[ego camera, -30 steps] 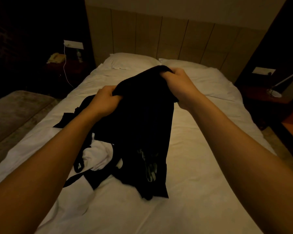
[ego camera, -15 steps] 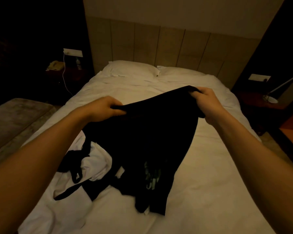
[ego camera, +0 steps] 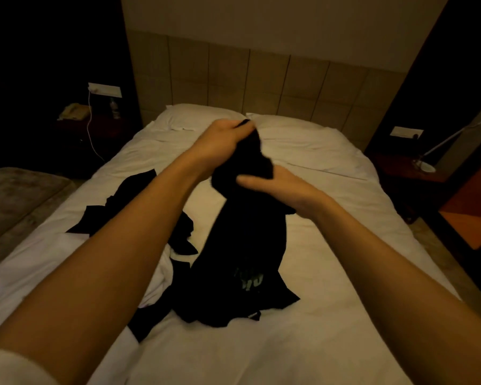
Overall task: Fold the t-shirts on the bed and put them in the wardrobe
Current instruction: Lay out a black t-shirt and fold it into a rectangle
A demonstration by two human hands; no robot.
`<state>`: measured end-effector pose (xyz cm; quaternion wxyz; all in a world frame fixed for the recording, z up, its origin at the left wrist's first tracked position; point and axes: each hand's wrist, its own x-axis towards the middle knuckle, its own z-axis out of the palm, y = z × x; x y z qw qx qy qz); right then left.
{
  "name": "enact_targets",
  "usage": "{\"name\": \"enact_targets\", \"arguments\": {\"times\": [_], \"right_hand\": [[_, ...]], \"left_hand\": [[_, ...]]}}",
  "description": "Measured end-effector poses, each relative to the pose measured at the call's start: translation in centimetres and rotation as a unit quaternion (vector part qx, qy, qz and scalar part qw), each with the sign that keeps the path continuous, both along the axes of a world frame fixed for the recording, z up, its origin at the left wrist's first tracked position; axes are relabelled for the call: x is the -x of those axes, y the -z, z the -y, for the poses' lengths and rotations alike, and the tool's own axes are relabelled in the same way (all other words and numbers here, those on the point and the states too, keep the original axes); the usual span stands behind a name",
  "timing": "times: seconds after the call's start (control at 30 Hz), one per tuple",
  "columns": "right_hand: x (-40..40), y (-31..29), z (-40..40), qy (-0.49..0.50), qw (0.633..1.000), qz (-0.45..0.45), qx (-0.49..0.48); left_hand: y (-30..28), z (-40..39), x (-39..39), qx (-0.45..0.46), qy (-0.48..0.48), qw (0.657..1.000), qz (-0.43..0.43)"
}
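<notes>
A black t-shirt (ego camera: pixel 242 245) with a pale print hangs bunched from my hands, its lower end resting on the white bed (ego camera: pixel 339 273). My left hand (ego camera: pixel 220 143) grips its top edge, high over the middle of the bed. Just below and to the right, my right hand (ego camera: pixel 278 187) holds the shirt, thumb on the front and fingers hidden behind the cloth. Another black garment (ego camera: pixel 128 201) lies crumpled on the left of the bed under my left forearm. A white garment (ego camera: pixel 161 276) lies beside it. The wardrobe is out of view.
Two white pillows (ego camera: pixel 203 118) lie against the tan headboard (ego camera: pixel 261 79). A dark nightstand on the left bears a telephone (ego camera: pixel 72 112) and a cable. A desk lamp (ego camera: pixel 425 166) stands on the right nightstand. A grey bench (ego camera: pixel 14 195) sits left of the bed.
My hands, spread wide with the shirt stretched between them, have come together. The left hand has risen, the right has moved in below it, and the shirt now hangs bunched.
</notes>
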<state>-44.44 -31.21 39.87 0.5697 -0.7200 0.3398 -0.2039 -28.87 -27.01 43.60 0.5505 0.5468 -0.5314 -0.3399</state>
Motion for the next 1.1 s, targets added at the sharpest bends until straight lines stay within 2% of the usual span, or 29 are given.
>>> {"name": "enact_targets", "arguments": {"times": [0.07, 0.13, 0.23, 0.27, 0.33, 0.37, 0.43, 0.5, 0.57, 0.63, 0.73, 0.83, 0.9, 0.97, 1.0, 1.1], "right_hand": [[-2.0, 1.2, -0.7, 0.021, 1.000, 0.002, 0.023], [-3.2, 2.3, -0.7, 0.099, 0.993, 0.060, -0.013], [-3.6, 3.5, -0.4, 0.177, 0.949, 0.191, -0.177], [-3.5, 3.5, -0.3, 0.194, 0.927, 0.224, -0.230], [-3.0, 2.9, -0.2, 0.212, 0.889, 0.264, -0.309], [-2.6, 2.4, 0.0, 0.215, 0.874, 0.282, -0.333], [-1.9, 1.3, 0.3, 0.226, 0.845, 0.325, -0.360], [-1.4, 0.4, -0.1, 0.238, 0.830, 0.349, -0.364], [-1.0, 0.3, -0.9, 0.236, 0.839, 0.331, -0.361], [-0.4, 1.1, -1.7, 0.216, 0.857, 0.297, -0.362], [0.9, 2.5, -2.4, 0.211, 0.861, 0.275, -0.374], [2.8, 4.4, -0.9, 0.267, 0.843, 0.285, -0.369], [4.4, 6.5, 0.8, 0.351, 0.835, 0.249, -0.343], [6.1, 8.8, 2.1, 0.436, 0.824, 0.176, -0.315], [6.8, 10.0, 2.4, 0.458, 0.830, 0.122, -0.293], [7.2, 11.8, 1.2, 0.467, 0.860, -0.105, -0.176]], "left_hand": [[-0.4, 0.7, 2.0, 0.014, 0.022, 0.996, 0.090], [0.7, 0.8, 2.5, 0.039, 0.015, 0.990, 0.135], [6.0, -0.6, 0.7, 0.084, -0.058, 0.994, 0.043], [8.5, -1.4, 0.1, 0.054, -0.057, 0.997, 0.015], [14.7, -3.3, -1.1, -0.088, 0.011, 0.996, -0.015], [18.4, -4.1, -1.8, -0.159, 0.039, 0.986, 0.001], [24.5, -5.7, -2.6, -0.260, 0.036, 0.959, 0.111], [28.4, -6.6, -2.7, -0.273, 0.001, 0.940, 0.206], [30.8, -6.0, -2.4, -0.232, -0.026, 0.949, 0.210], [30.7, -4.4, -1.7, -0.203, -0.036, 0.959, 0.194], [27.1, -2.6, -0.8, -0.172, 0.035, 0.963, 0.204], [24.8, -1.5, -1.3, -0.197, 0.065, 0.957, 0.202], [22.5, -0.8, -2.0, -0.200, 0.056, 0.956, 0.206], [19.4, 0.1, -2.5, -0.195, 0.060, 0.954, 0.220], [17.6, 0.5, -2.7, -0.190, 0.066, 0.953, 0.226], [12.1, 1.3, -2.1, -0.138, 0.099, 0.952, 0.256]]}}
